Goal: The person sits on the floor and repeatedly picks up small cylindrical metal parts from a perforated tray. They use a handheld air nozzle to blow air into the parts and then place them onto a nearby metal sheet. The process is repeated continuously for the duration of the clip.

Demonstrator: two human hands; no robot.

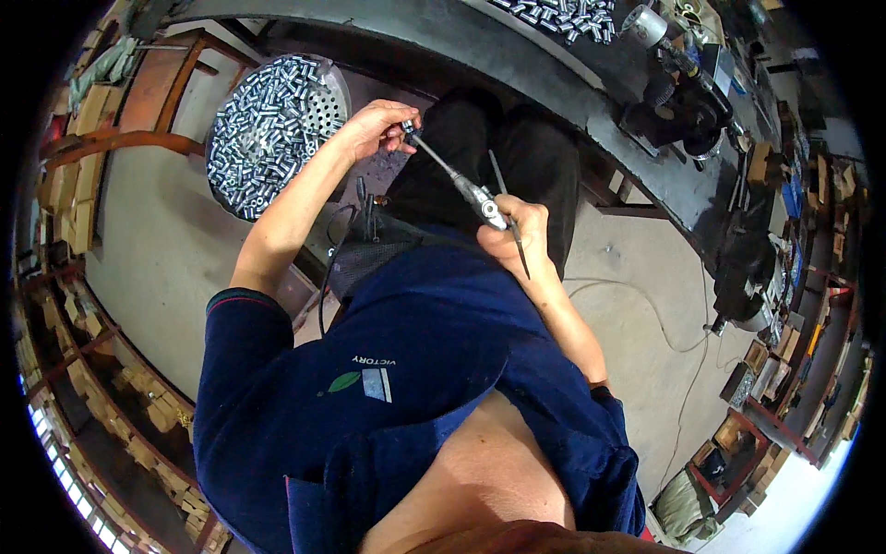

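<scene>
My left hand (374,125) pinches a small metal cylinder (407,126) at the tip of a thin metal tool (452,175). My right hand (512,235) grips that tool's thicker silver handle and also holds a slim dark rod (509,217) that pokes out above and below the fingers. Both hands work over my lap, above dark trousers and a dark apron. A round perforated metal basket (318,106) full of several small shiny metal cylinders (263,134) stands just left of my left hand.
A dark workbench (591,88) curves across the top with more small cylinders (563,17) and a black machine (688,102). A thin cable (646,305) lies on the concrete floor at right. Stacked boxes line shelves along the left (78,175) and the right.
</scene>
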